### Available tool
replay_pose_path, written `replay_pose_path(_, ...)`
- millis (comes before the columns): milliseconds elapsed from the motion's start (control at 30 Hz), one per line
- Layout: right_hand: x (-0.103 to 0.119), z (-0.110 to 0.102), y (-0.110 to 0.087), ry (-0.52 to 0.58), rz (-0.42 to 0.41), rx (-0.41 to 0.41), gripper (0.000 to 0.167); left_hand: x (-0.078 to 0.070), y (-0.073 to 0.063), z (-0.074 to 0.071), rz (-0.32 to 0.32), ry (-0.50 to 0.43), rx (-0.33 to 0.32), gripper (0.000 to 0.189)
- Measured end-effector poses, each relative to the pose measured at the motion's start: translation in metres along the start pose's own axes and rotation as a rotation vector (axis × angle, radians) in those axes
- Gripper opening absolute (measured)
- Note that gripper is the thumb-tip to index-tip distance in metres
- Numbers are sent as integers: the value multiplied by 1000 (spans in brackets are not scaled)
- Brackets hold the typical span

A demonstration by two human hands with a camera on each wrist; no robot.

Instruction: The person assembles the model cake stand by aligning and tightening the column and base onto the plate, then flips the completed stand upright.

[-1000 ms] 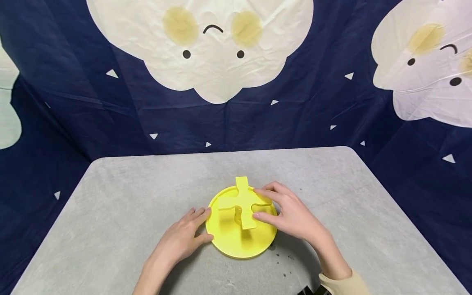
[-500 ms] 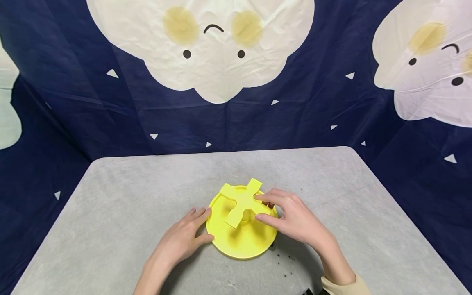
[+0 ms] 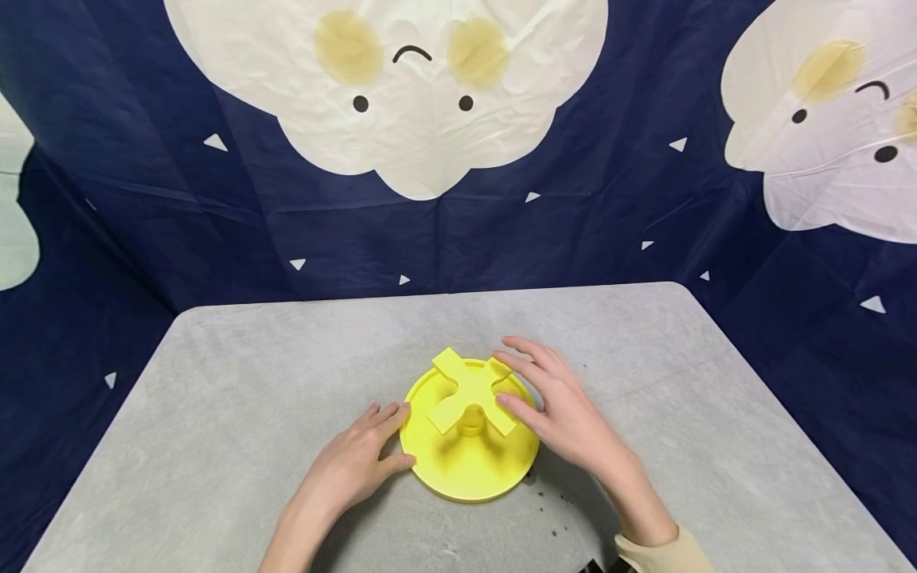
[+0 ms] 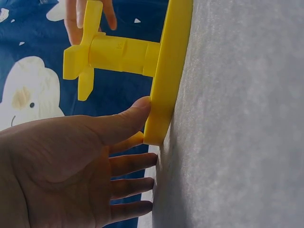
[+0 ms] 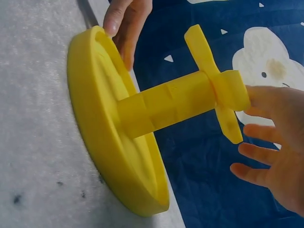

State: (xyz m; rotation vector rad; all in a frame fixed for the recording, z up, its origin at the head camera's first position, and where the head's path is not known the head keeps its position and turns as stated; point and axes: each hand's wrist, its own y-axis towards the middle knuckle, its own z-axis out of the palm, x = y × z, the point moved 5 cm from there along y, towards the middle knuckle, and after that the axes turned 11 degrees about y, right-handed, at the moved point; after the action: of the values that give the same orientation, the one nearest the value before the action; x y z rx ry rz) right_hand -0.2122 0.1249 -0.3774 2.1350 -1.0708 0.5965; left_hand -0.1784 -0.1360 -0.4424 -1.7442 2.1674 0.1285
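Note:
A yellow disc with a raised rim (image 3: 469,481) lies on the table. From its middle rises a thick yellow post (image 5: 166,102), topped by a four-armed yellow cross (image 3: 474,388). My left hand (image 3: 351,461) rests at the disc's left edge, thumb and forefinger touching the rim and the other fingers extended on the tabletop. At the cross's right side is my right hand (image 3: 566,410), thumb by one arm and fingers spread loosely near another. In the right wrist view its thumb is partly hidden behind the cross.
The grey table (image 3: 286,358) has rounded far corners. Dark specks (image 3: 555,513) dot its surface to the right of the disc. Behind and beside it hangs a navy cloth (image 3: 236,215) with white clouds and small triangles.
The cross has turned on its post from a plus-like stance to an X as seen from my head. My right hand shifted around its right side, fingers now raised and spread; the left hand stayed put.

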Motion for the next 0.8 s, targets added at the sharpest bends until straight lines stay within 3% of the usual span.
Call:
replay_pose_path(200,-4,9,-2,46,40,110,53,0,-1,0,-10,-11,1,73)
replay_pose_path(600,-2,3,-4,-22,72,109,54,0,1,0,-9,-11,23,74)
replay_pose_path(800,0,-4,-3,-26,61,87,45,0,2,1,-13,-8,33,74)
